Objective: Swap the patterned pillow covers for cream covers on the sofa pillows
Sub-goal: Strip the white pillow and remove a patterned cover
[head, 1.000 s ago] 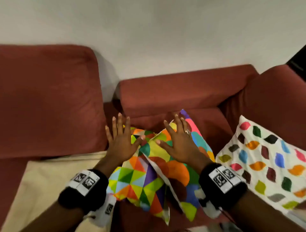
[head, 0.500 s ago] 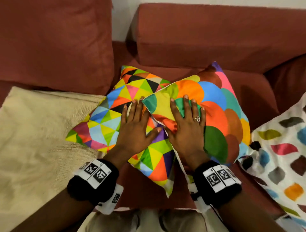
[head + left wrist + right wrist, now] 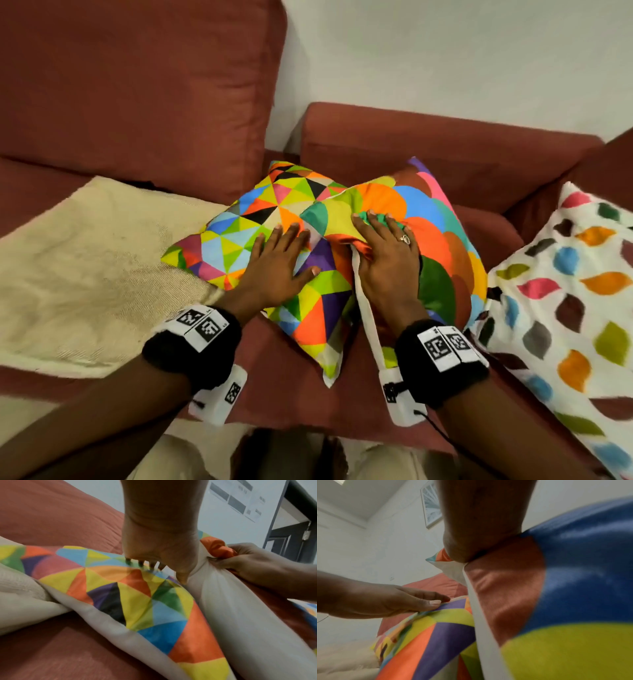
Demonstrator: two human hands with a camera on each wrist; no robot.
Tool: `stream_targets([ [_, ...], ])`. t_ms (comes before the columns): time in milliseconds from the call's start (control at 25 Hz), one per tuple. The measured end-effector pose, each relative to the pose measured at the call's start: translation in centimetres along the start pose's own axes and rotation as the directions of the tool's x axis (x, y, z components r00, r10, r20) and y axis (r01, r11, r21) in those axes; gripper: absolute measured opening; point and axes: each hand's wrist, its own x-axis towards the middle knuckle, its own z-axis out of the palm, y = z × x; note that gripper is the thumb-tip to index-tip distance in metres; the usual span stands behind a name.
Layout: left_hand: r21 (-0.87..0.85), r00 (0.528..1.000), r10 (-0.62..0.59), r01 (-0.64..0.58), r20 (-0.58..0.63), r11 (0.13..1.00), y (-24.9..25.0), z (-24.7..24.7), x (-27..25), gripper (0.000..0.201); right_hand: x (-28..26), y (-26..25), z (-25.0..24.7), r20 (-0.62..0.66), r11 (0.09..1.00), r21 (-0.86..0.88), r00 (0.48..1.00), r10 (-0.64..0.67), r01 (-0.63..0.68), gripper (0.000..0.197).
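Start of first swap: left hand [image 3: 277, 263] flat, fingers straight on triangle pillow [image 3: 246, 236]; right hand [image 3: 383, 260] bunches scalloped pillow [image 3: 442, 246] cover. Next: find its opening.

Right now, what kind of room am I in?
Probably a home living room: a red sofa with patterned throw pillows, a cream cover spread on the seat, and a framed picture on the wall.

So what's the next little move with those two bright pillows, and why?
Probably lift the circle-patterned pillow clear. The right hand already bunches its fabric, its fingers curled in, while the left hand lies flat on the triangle-patterned pillow beneath, as if to hold it down.
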Motion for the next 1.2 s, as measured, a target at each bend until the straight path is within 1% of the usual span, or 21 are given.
stream_targets([
  [80, -0.173, 0.999, -0.027, 0.03, 0.023, 0.984, 1.2, -2.3, -2.2, 0.102, -1.6, -0.8, -3.8, -0.04, 0.987, 0.15, 0.998, -0.057, 0.063, 0.043],
  [200, -0.449, 0.992, -0.126, 0.1, -0.029, 0.888, 3.2, -6.1, -5.6, 0.086, -4.0, -3.3, -10.2, -0.123, 0.9, 0.408, 0.986, -0.111, 0.152, 0.038],
  [280, -0.577, 0.986, -0.153, 0.087, -0.066, 0.812, 4.9, -8.7, -8.3, 0.085, -5.2, -5.2, -14.6, -0.173, 0.789, 0.598, 0.984, -0.042, 0.139, 0.032],
  [400, -0.725, 0.981, -0.159, 0.028, -0.114, 0.688, 6.5, -11.8, -10.4, 0.053, -6.1, -7.9, -19.4, -0.164, 0.617, 0.784, 0.981, 0.101, 0.067, 0.011],
  [440, -0.751, 0.975, -0.195, 0.049, -0.108, 0.658, 6.3, -12.4, -10.5, 0.051, -6.3, -8.6, -20.8, -0.162, 0.571, 0.819, 0.978, 0.136, 0.056, 0.009],
  [520, -0.829, 0.97, -0.214, 0.023, -0.118, 0.559, 3.8, -12.8, -10.1, 0.084, -7.2, -9.4, -22.9, -0.145, 0.477, 0.878, 0.966, 0.214, 0.026, 0.014],
  [600, -0.88, 0.955, -0.282, 0.056, -0.091, 0.472, 3.6, -14.0, -11.9, 0.102, -7.9, -9.4, -24.2, -0.118, 0.392, 0.92, 0.942, 0.314, -0.015, 0.007],
  [640, -0.895, 0.941, -0.338, 0.153, 0.003, 0.419, 3.8, -14.6, -13.5, 0.103, -8.2, -9.2, -24.6, -0.106, 0.367, 0.929, 0.924, 0.368, -0.04, 0.013],
  [720, -0.865, 0.913, -0.358, 0.332, 0.195, 0.375, 4.5, -14.7, -16.6, 0.079, -8.5, -8.1, -23.6, -0.07, 0.37, 0.922, 0.896, 0.438, -0.109, 0.024],
  [760, -0.864, 0.903, -0.331, 0.383, 0.276, 0.325, 4.3, -13.6, -17.2, 0.078, -8.5, -7.4, -22.7, -0.047, 0.366, 0.92, 0.884, 0.465, -0.143, 0.028],
  [800, -0.893, 0.913, -0.276, 0.37, 0.299, 0.258, 4.0, -12.3, -17.4, 0.074, -8.5, -7.1, -21.7, -0.014, 0.336, 0.925, 0.868, 0.496, -0.177, 0.032],
  [840, -0.942, 0.943, -0.213, 0.293, 0.257, 0.161, 4.0, -11.3, -17.6, 0.069, -8.4, -6.7, -20.6, 0.023, 0.298, 0.933, 0.857, 0.514, -0.203, 0.035],
  [880, -0.97, 0.953, -0.208, 0.236, 0.22, 0.055, 3.9, -10.5, -17.2, 0.063, -8.3, -6.4, -19.8, 0.053, 0.267, 0.937, 0.846, 0.53, -0.226, 0.035],
  [920, -0.981, 0.952, -0.24, 0.192, 0.189, -0.01, 3.3, -9.7, -16.4, 0.059, -8.3, -6.2, -19.1, 0.064, 0.25, 0.941, 0.843, 0.534, -0.229, 0.031],
  [960, -0.984, 0.93, -0.322, 0.178, 0.178, -0.029, 2.9, -9.6, -15.8, 0.059, -8.3, -6.0, -18.5, 0.069, 0.244, 0.943, 0.852, 0.519, -0.226, 0.027],
  [1000, -0.98, 0.896, -0.411, 0.197, 0.169, 0.026, 2.0, -9.6, -15.5, 0.063, -8.4, -5.5, -17.8, 0.079, 0.258, 0.936, 0.86, 0.503, -0.238, 0.029],
  [1040, -0.958, 0.862, -0.483, 0.251, 0.155, 0.141, 0.8, -9.5, -15.6, 0.074, -8.7, -5.1, -16.9, 0.099, 0.314, 0.905, 0.86, 0.501, -0.287, 0.033],
  [1080, -0.908, 0.825, -0.551, 0.319, 0.126, 0.27, -0.7, -9.1, -16.1, 0.081, -9.2, -4.3, -15.9, 0.131, 0.4, 0.838, 0.848, 0.513, -0.372, 0.041],
  [1120, -0.849, 0.809, -0.58, 0.371, 0.096, 0.376, -1.6, -8.8, -17.2, 0.079, -10.0, -3.7, -14.5, 0.186, 0.498, 0.724, 0.831, 0.524, -0.477, 0.053],
  [1160, -0.803, 0.836, -0.544, 0.37, 0.069, 0.468, -2.2, -8.1, -18.3, 0.066, -11.1, -3.4, -13.2, 0.265, 0.589, 0.571, 0.808, 0.527, -0.571, 0.066],
  [1200, -0.769, 0.894, -0.447, 0.316, 0.045, 0.555, -2.1, -7.5, -19.6, 0.049, -12.3, -3.4, -11.8, 0.334, 0.684, 0.412, 0.799, 0.5, -0.601, 0.074],
])
